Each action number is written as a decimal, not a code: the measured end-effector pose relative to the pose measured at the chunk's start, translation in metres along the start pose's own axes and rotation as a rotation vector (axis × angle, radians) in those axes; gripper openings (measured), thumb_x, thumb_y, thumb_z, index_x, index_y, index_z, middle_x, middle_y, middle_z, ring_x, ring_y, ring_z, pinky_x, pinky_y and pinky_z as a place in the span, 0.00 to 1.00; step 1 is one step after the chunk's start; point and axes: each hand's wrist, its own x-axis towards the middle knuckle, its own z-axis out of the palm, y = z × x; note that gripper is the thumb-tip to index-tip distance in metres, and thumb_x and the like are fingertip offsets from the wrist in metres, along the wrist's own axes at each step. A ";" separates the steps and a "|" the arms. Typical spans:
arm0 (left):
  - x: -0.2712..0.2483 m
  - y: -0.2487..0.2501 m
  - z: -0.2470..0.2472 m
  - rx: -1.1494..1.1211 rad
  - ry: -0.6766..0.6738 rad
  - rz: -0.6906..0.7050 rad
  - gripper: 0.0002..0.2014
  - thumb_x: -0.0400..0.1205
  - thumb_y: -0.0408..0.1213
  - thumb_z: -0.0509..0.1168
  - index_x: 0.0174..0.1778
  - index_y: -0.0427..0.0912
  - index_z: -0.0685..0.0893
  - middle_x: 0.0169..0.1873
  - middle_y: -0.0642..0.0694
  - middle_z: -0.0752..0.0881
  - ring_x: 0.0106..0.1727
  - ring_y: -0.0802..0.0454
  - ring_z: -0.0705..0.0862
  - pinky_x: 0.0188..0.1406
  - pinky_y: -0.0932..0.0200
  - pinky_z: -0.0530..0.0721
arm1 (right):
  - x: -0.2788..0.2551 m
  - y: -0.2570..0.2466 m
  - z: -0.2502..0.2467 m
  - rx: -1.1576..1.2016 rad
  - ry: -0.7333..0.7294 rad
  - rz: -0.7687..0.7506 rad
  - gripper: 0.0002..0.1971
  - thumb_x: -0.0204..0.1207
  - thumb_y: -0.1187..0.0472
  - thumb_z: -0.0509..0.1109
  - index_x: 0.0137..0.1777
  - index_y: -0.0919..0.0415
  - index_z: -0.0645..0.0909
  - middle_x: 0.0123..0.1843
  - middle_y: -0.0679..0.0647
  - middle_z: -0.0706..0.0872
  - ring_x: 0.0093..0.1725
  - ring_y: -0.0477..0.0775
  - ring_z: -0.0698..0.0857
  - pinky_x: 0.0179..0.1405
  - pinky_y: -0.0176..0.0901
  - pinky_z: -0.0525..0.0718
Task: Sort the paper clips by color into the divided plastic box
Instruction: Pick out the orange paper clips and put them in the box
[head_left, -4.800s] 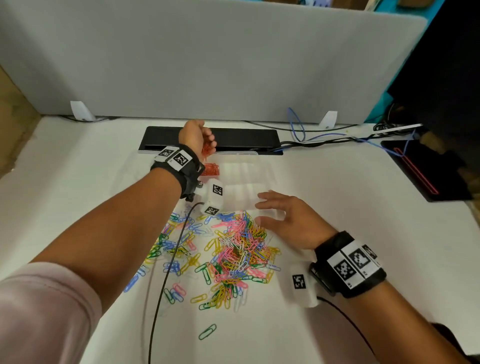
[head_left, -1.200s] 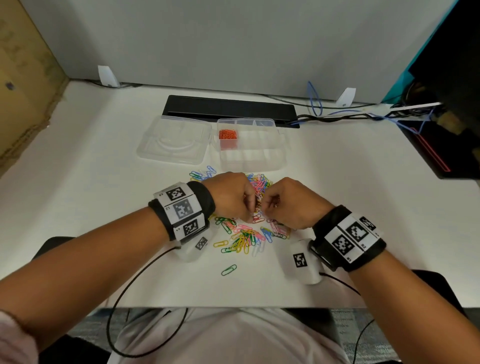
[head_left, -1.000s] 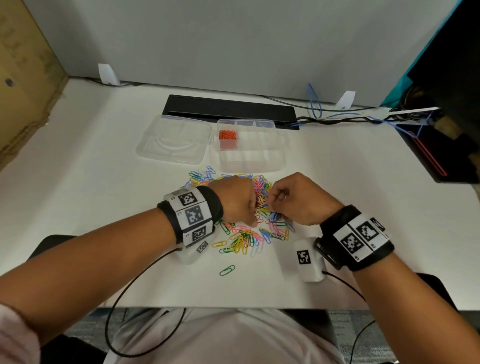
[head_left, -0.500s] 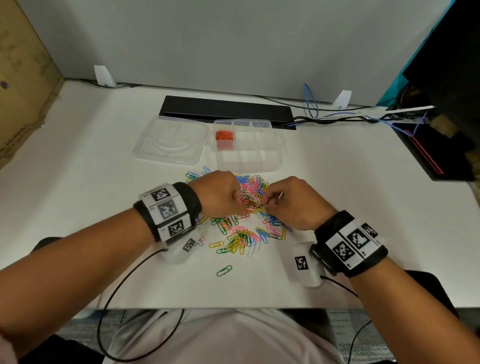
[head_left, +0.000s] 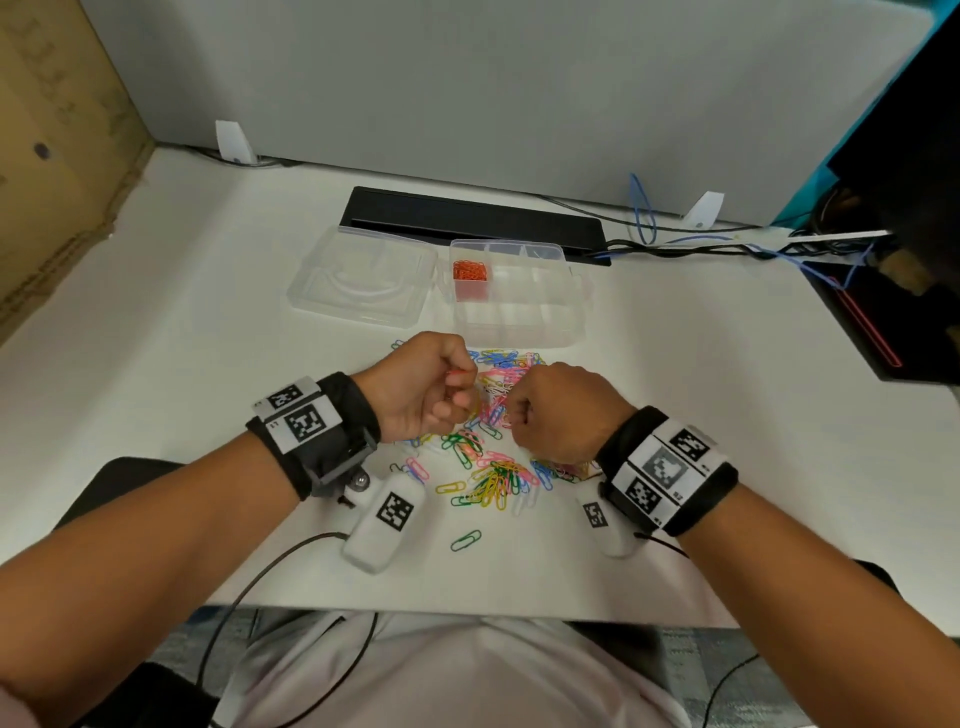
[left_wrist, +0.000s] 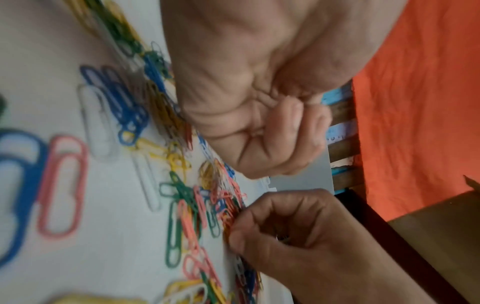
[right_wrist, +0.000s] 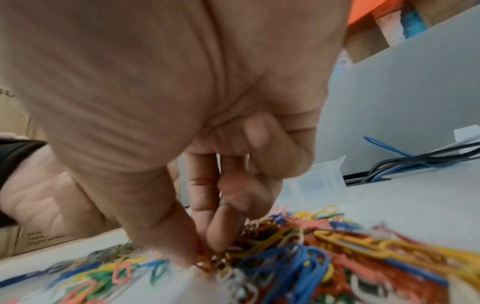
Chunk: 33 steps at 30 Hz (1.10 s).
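From the head camera both hands sit as loose fists over the pile of paper clips (head_left: 493, 452) on the white tabletop (head_left: 727, 415): the left hand (head_left: 423, 389) has its fingers curled round a few orange clips (head_left: 457, 375), and the right hand (head_left: 558, 415) is knuckles-up, its fingertips hidden. The right wrist camera shows what that view cannot: the right thumb and fingers (right_wrist: 221, 232) pressed together down in the pile, pinching at clips, though blur keeps their colour unclear. The left wrist camera shows the left palm (left_wrist: 249, 115) with fingers folded in, and the right hand (left_wrist: 298, 236) just below it at the clips. Just beyond the pile stands the divided plastic box (head_left: 519, 317), its lid (head_left: 358, 280) open flat to the left, with orange clips heaped in the far-left compartment (head_left: 470, 273). Wristbands (head_left: 311, 421) carry black-and-white square codes; small printing on them and on a cardboard box (right_wrist: 26, 236) is too blurred to read.
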 end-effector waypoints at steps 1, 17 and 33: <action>0.001 -0.001 0.001 -0.036 0.001 -0.001 0.13 0.76 0.36 0.51 0.25 0.44 0.63 0.22 0.45 0.70 0.18 0.54 0.62 0.16 0.66 0.55 | -0.001 0.000 -0.003 0.022 0.018 0.004 0.05 0.72 0.59 0.68 0.37 0.55 0.85 0.36 0.46 0.86 0.39 0.53 0.85 0.36 0.42 0.79; 0.005 -0.002 0.011 -0.146 0.072 0.147 0.10 0.85 0.37 0.63 0.48 0.34 0.86 0.36 0.40 0.88 0.31 0.52 0.87 0.29 0.65 0.86 | 0.002 0.002 -0.035 0.617 0.190 0.011 0.06 0.75 0.66 0.75 0.37 0.59 0.88 0.31 0.56 0.89 0.27 0.45 0.83 0.27 0.35 0.80; 0.013 0.003 0.007 -0.198 0.144 0.127 0.09 0.78 0.31 0.55 0.36 0.37 0.79 0.29 0.43 0.81 0.26 0.53 0.75 0.22 0.64 0.77 | 0.003 0.019 -0.015 0.356 0.141 0.017 0.07 0.74 0.65 0.73 0.38 0.55 0.91 0.33 0.43 0.88 0.34 0.42 0.84 0.41 0.42 0.86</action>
